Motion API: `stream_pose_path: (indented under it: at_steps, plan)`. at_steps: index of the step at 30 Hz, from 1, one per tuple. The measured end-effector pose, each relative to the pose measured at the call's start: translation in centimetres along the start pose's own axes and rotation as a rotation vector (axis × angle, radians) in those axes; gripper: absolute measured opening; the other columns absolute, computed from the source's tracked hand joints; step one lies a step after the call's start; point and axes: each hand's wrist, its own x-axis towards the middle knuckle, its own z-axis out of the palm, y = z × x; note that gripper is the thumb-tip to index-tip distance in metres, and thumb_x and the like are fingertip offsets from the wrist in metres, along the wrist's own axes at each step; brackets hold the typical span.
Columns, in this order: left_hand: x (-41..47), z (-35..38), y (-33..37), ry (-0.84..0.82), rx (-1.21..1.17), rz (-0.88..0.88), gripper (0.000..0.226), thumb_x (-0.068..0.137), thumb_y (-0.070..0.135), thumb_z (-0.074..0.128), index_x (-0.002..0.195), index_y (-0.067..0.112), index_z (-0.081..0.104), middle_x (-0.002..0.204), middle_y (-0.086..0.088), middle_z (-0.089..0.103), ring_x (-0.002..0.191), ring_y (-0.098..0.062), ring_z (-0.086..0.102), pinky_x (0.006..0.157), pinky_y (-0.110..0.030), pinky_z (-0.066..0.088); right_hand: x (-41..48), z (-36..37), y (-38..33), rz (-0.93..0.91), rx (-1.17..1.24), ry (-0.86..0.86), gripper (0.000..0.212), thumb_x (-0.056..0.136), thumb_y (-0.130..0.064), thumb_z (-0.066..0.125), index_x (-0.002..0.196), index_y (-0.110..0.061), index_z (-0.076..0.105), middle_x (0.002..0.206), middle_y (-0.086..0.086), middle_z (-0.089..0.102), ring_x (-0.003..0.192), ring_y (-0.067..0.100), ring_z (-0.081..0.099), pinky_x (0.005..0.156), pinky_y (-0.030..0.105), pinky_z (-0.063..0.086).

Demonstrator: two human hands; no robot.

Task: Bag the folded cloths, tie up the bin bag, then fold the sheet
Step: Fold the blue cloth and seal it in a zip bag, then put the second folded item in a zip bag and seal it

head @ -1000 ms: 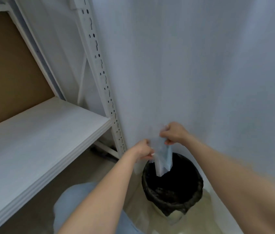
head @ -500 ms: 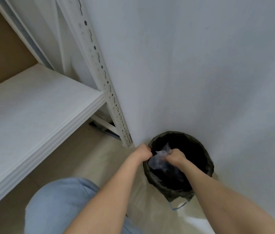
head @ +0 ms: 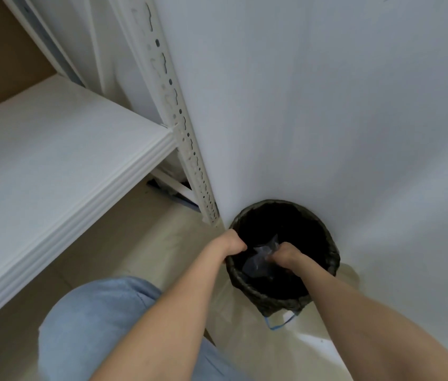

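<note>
A round bin lined with a black bin bag [head: 330, 259] stands on the floor against the white wall. My left hand [head: 232, 243] is closed on the bag's rim at the bin's left side. Inside the bin's mouth, my right hand [head: 286, 255] is shut on a crumpled clear plastic bag [head: 258, 261], which sits low in the dark interior. A blue drawstring loop [head: 279, 324] hangs from the liner at the bin's front. No folded cloths or sheet can be seen.
A white metal shelf [head: 52, 160] juts out at the left, its perforated upright post [head: 181, 127] reaching the floor right beside the bin. My knee in light blue jeans [head: 99, 320] is at the bottom. The floor is beige tile.
Both hands came down from holding the plastic bag above the bin. The right hand has pushed it inside, the left has moved to the rim, and the view has tilted downward.
</note>
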Motion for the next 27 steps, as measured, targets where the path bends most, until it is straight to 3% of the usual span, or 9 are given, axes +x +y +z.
stream_pose_path:
  at_steps: [3, 6, 11, 15, 18, 22, 27]
  plan:
    - [-0.8, -1.1, -0.4, 0.014, 0.026, 0.003, 0.043, 0.097, 0.015, 0.049, 0.137, 0.001, 0.043, 0.137, -0.014, 0.048, 0.122, -0.026, 0.049, 0.090, -0.029, 0.043, -0.7, 0.1, -1.0, -0.018, -0.085, -0.057, 0.048, 0.095, -0.028, 0.056, 0.132, 0.002, 0.049, 0.132, 0.014, 0.054, 0.123, 0.028, 0.052, 0.094, 0.028, 0.044]
    - [-1.5, -2.8, 0.1, 0.093, 0.059, 0.048, 0.042, 0.097, 0.015, 0.050, 0.135, -0.001, 0.045, 0.128, -0.014, 0.050, 0.107, -0.021, 0.048, 0.086, -0.029, 0.042, -1.4, -0.7, -2.9, -0.057, -0.154, 0.004, 0.046, 0.089, -0.031, 0.062, 0.123, -0.001, 0.059, 0.122, 0.014, 0.062, 0.112, 0.028, 0.059, 0.085, 0.027, 0.047]
    - [-3.6, -6.5, -0.1, 0.338, 0.093, 0.109, 0.040, 0.095, 0.014, 0.049, 0.134, 0.003, 0.049, 0.138, -0.013, 0.050, 0.123, -0.027, 0.050, 0.098, -0.030, 0.042, -4.3, -2.7, -7.6, -0.246, -0.142, 0.244, 0.038, 0.092, -0.023, 0.058, 0.127, -0.009, 0.058, 0.130, 0.011, 0.059, 0.120, 0.026, 0.055, 0.093, 0.028, 0.044]
    - [-6.9, -9.6, -1.5, 0.540, 0.030, 0.176, 0.043, 0.094, 0.014, 0.047, 0.137, 0.013, 0.047, 0.139, -0.010, 0.045, 0.116, -0.026, 0.055, 0.091, -0.033, 0.050, -7.3, -3.1, -12.2, -0.410, -0.176, 0.409, 0.036, 0.096, -0.024, 0.049, 0.130, -0.014, 0.055, 0.132, 0.009, 0.055, 0.119, 0.027, 0.053, 0.094, 0.033, 0.044]
    - [-10.1, -12.3, -3.1, 0.731, 0.010, 0.224, 0.037, 0.094, 0.013, 0.050, 0.131, 0.017, 0.053, 0.134, -0.006, 0.049, 0.116, -0.023, 0.054, 0.094, -0.036, 0.050, -10.4, -2.9, -16.4, -0.566, -0.217, 0.509, 0.034, 0.096, -0.024, 0.047, 0.127, -0.016, 0.058, 0.130, 0.009, 0.053, 0.114, 0.028, 0.055, 0.093, 0.037, 0.048]
    - [-14.7, -15.7, -6.1, 0.948, 0.041, 0.217, 0.034, 0.094, 0.013, 0.049, 0.127, 0.017, 0.057, 0.134, -0.006, 0.046, 0.118, -0.024, 0.052, 0.096, -0.035, 0.046, -14.9, -1.3, -22.2, -0.754, -0.263, 0.585, 0.029, 0.096, -0.023, 0.046, 0.120, -0.016, 0.061, 0.125, 0.009, 0.053, 0.109, 0.029, 0.055, 0.090, 0.038, 0.050]
    - [-19.5, -19.1, -11.7, 1.134, -0.006, 0.098, 0.031, 0.095, 0.017, 0.053, 0.125, 0.021, 0.057, 0.135, -0.005, 0.046, 0.116, -0.022, 0.054, 0.091, -0.032, 0.050, -19.9, 3.2, -29.3, -0.939, -0.334, 0.577, 0.041, 0.094, -0.028, 0.052, 0.134, -0.019, 0.049, 0.139, 0.007, 0.045, 0.126, 0.027, 0.043, 0.100, 0.040, 0.044]
